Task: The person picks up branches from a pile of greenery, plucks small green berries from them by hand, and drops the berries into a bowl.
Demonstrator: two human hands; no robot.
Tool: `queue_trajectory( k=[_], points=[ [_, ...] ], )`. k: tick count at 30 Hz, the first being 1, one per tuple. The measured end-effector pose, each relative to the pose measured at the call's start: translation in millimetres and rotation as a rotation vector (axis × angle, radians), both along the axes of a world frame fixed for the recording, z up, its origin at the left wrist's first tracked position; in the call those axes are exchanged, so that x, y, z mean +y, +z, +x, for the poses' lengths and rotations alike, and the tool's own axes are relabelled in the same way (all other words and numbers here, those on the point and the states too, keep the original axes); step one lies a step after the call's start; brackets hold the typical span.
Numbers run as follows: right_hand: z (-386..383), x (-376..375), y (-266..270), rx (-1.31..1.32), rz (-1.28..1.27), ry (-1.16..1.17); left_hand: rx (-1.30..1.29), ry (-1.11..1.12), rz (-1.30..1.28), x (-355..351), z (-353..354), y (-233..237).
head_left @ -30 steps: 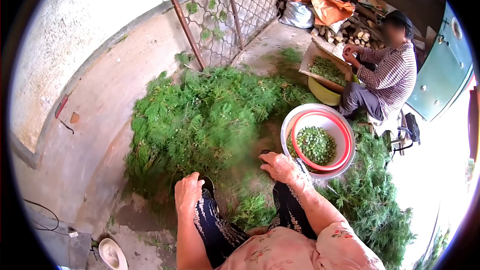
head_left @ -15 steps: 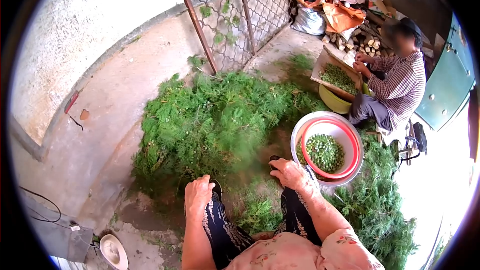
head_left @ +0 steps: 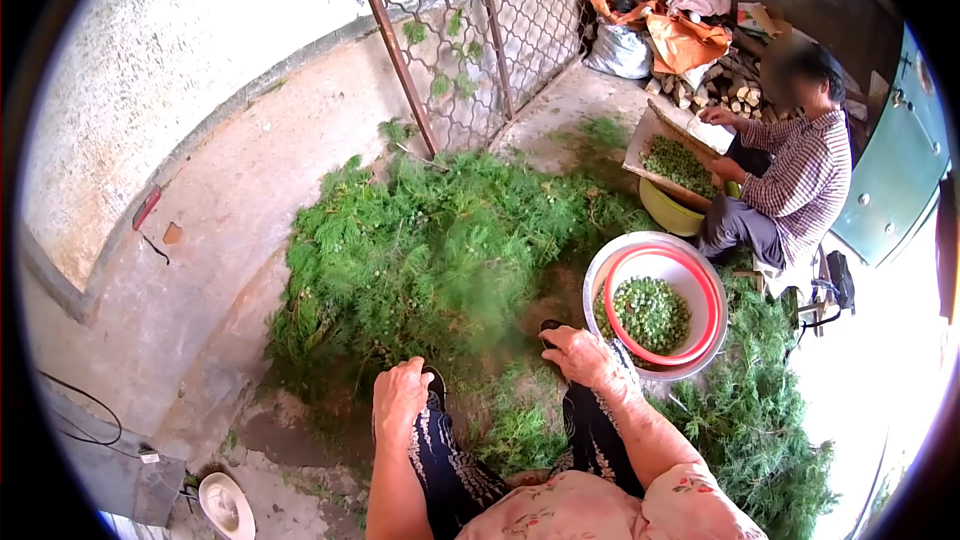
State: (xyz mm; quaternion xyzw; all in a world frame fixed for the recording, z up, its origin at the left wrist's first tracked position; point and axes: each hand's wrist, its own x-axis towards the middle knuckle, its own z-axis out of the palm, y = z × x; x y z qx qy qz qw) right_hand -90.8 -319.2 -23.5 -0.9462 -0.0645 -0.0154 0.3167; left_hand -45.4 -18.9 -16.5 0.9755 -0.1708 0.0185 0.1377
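My left hand (head_left: 401,392) rests by my left knee, fingers curled inward; whether they hold anything is hidden. My right hand (head_left: 583,357) lies at my right knee, its fingers bent, their tips hard to make out. In front of my feet spreads a large heap of green branches (head_left: 430,250). Right of it, near my right hand, a red-rimmed basin (head_left: 707,285) with small green fruits (head_left: 650,312) sits inside a wider metal basin (head_left: 597,265).
A person (head_left: 795,165) sits at the upper right beside a box of green fruits (head_left: 678,163) over a yellow-green basin (head_left: 668,212). Firewood (head_left: 740,85) and bags (head_left: 690,40) lie behind. A metal lattice (head_left: 540,30) stands at the back. A hat (head_left: 226,505) lies lower left.
The person's hands have moved apart, one lower by the box. My hands have stayed at my knees; the view has shifted slightly.
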Motion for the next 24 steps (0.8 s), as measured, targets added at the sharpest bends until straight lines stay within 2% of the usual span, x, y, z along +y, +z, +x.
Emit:
queue_trajectory(
  k=[7,9,11,17,19,20,24],
  points=[
    [0.4,-0.1,3.9,0.033,-0.023,0.003,-0.039,-0.002,-0.025,-1.3,-2.3,2.0],
    [0.6,-1.6,-3.0,-0.064,-0.077,0.024,-0.065,-0.009,-0.051,-1.7,-3.3,3.7],
    [-1.1,0.4,-2.1,-0.054,-0.074,-0.002,-0.115,-0.032,-0.067,-1.2,-2.1,-1.0],
    [-1.2,0.5,-3.0,-0.018,-0.126,-0.003,-0.081,-0.020,-0.038,-2.8,-0.8,-0.5],
    [0.7,-1.2,-17.1,-0.060,-0.132,-0.011,0.016,0.035,0.003,-5.9,-2.4,7.5],
    [0.6,-0.4,-9.0,0.008,-0.144,-0.011,0.062,0.063,0.023,-7.7,-1.9,9.6],
    [0.6,1.7,-2.3,0.049,-0.127,-0.005,0.011,0.036,0.005,-5.5,-0.5,2.6]
  ],
)
